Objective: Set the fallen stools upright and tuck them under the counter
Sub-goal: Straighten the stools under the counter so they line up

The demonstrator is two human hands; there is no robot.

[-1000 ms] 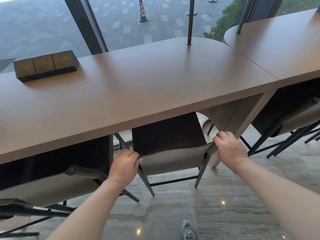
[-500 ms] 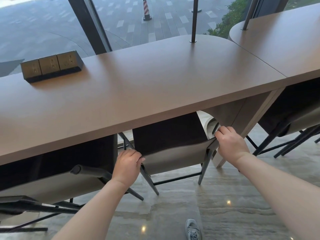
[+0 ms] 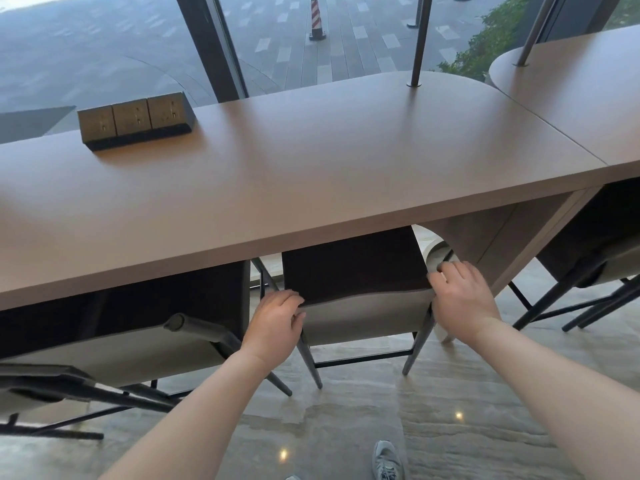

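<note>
A stool with a dark seat, beige back edge and thin black legs stands upright, its seat partly under the brown counter. My left hand grips the stool's near left corner. My right hand grips its near right corner. Both hands are closed on the seat edge, and the front half of the seat is hidden beneath the counter top.
Another stool sits under the counter to the left and a third stool to the right under the adjoining counter. A socket block lies on the counter. A thin pole rises from it. My shoe is on the stone floor.
The stool has slid a little farther under the counter with both hands on it, and my view has moved closer to the counter.
</note>
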